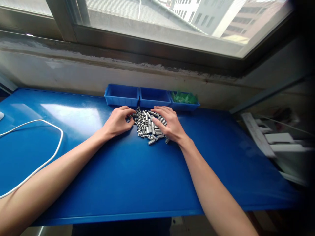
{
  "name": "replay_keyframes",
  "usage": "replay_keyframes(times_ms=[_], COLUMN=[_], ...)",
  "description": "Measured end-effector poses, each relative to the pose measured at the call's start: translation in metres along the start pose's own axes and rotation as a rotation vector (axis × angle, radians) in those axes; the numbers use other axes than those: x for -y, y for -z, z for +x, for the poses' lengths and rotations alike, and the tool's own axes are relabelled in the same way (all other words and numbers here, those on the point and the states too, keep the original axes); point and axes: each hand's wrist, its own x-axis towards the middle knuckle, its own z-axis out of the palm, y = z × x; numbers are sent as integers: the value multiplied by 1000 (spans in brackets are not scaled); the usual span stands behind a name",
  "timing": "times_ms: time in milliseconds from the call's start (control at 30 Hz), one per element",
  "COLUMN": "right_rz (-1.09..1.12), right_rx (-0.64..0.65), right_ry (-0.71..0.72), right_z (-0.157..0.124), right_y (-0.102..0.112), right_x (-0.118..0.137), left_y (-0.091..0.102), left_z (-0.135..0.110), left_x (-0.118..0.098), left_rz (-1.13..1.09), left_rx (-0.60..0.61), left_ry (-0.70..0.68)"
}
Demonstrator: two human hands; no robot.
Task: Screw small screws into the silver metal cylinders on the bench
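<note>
A pile of small metal parts lies on the blue table. On its left side are short screws (141,124); on its right side are longer hex standoffs (149,129). My left hand (120,120) rests at the left edge of the pile, touching the screws, its thumb and forefinger curved with a gap between them. Over the right edge my right hand (170,123) arches with fingers apart, its thumb and fingertips on the standoffs. Neither hand shows a part lifted off the table. Some standoffs are hidden beneath the right palm.
Behind the pile stand a left blue bin (122,100), a middle blue bin (155,100) and a right blue bin (185,107) holding green pieces (183,97). A white cable (55,151) curves across the left of the blue table (137,183). Beyond is a window.
</note>
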Motion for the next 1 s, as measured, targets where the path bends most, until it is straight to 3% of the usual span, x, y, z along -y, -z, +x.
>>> replay_keyframes(times_ms=[167,400,633,767,1000], right_rz=[-166,-222,68,169,181], right_rx=[132,-209,-425,-412,-360], right_ry=[-132,-159,-131,-154,-100], right_z=[-12,-1,1,-1,1], right_y=[-13,-31,-19,-15,-18], right_x=[17,17,10,8,8], left_y=[-2,-3,0,-1,-3], left_z=[0,4,7,8,10], left_x=[4,9,2,2,2], left_rz=[-74,-287,-816,-960,-905], left_rx=[-42,-120,-26,21,37], left_ry=[4,150,400,437,423])
